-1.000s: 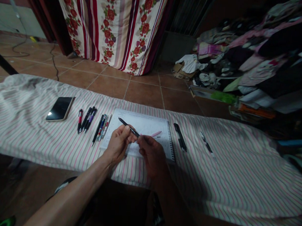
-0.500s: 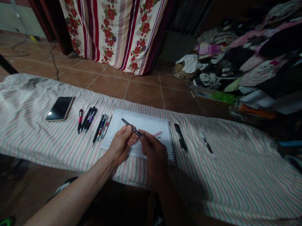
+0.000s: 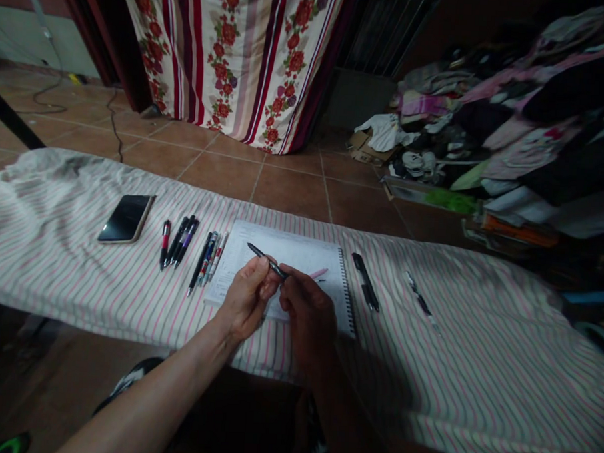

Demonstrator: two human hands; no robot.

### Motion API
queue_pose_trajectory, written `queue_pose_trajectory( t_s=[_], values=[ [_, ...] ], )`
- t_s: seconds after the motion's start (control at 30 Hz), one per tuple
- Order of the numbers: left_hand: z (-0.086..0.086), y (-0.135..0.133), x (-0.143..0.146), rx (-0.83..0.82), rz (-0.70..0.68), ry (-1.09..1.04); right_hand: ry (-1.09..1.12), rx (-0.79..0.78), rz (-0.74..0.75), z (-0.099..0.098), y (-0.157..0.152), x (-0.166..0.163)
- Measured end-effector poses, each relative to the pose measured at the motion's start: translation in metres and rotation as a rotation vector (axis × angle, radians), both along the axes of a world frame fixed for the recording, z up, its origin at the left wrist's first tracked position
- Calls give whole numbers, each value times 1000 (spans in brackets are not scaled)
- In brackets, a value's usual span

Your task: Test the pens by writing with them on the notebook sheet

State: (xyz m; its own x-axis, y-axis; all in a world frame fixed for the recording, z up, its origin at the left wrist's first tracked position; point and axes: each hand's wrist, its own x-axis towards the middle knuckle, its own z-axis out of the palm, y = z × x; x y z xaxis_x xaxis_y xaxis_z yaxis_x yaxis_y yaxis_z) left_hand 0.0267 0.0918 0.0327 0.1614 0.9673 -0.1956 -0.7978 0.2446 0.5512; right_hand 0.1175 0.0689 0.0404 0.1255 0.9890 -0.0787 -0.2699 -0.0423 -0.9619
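A dark pen (image 3: 255,250) is held slantwise above an open spiral notebook (image 3: 291,243). Around its middle, my left hand (image 3: 249,287) is closed in a pinch of thumb and fingers. My right hand (image 3: 308,307) is closed on the pen's lower right end, and its fingers hide that tip. Partly behind the right hand, a pink pen (image 3: 320,273) lies on the page, with a small dark piece (image 3: 322,280) beside it. To the right of the notebook lies a black pen (image 3: 365,283).
Left of the notebook lie several pens and pencils (image 3: 208,259), a red and black pen (image 3: 165,244), more dark pens (image 3: 184,241) and a phone (image 3: 126,219). A clear-and-black pen (image 3: 421,300) rests farther right on the striped cloth (image 3: 478,328). Clothes (image 3: 511,135) are piled beyond.
The view has shifted slightly, moving the scene a little to the right. Both hands still hold the pen, and the right fingers are closed more tightly around its end.
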Motion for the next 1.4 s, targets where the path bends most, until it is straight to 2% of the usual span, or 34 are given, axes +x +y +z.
queue_pose_trajectory(
  t_s=[0.2,0.37,0.5,0.57,0.7,0.77,0.87,1.0,1.13,1.23,1.4],
  values=[
    [-2,1,3,23,67,58,252,-152,-39,-4,5,-1],
    [-9,3,6,-58,78,69,341,-189,-19,-12,11,4],
    [-11,4,6,-54,39,91,404,-203,-24,-10,15,8],
    [-9,2,3,-23,30,182,424,-190,-24,-7,18,12],
    [1,-7,-9,144,107,625,443,-173,-20,-4,20,21],
    [7,-11,-19,309,222,864,429,-188,-3,-5,19,25],
    [10,-10,-33,595,361,1081,386,-200,72,-8,16,28],
    [6,-5,-40,903,205,1406,330,-211,193,-10,11,26],
    [-3,-5,-41,1026,36,1760,294,-232,225,-10,10,23],
    [-8,-8,-42,1056,-38,1844,280,-239,251,-9,11,24],
    [-12,-7,-43,1050,-14,1691,321,-317,279,-7,12,29]
  ],
)
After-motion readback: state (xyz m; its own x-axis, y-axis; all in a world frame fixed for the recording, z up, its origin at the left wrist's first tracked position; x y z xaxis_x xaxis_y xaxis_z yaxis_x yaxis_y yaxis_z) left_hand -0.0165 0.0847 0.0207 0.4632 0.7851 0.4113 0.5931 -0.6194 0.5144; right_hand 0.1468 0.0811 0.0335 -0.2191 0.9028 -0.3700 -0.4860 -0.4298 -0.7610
